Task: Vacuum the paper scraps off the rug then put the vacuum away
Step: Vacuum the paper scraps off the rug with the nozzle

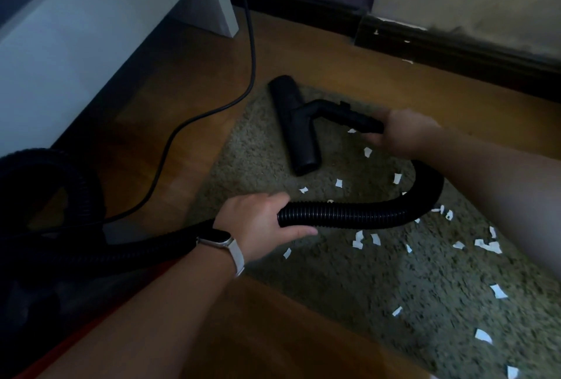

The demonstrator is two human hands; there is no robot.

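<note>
The left grip (261,224) curls round the ribbed hose (349,213); the right grip (403,133) is closed on the neck of the nozzle (299,130). Its head lies on the rug (364,287) at 9 o'clock from that grip, paper scraps (485,246) at 5 o'clock.

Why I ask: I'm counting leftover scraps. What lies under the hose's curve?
The hose passes over the rug; a few paper scraps show right at its edges. Anything directly beneath it is hidden.

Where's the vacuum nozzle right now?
Head view, upper centre: the nozzle rests on the rug at its far corner, left of the right hand gripping its handle, paper scraps beside it.
</note>
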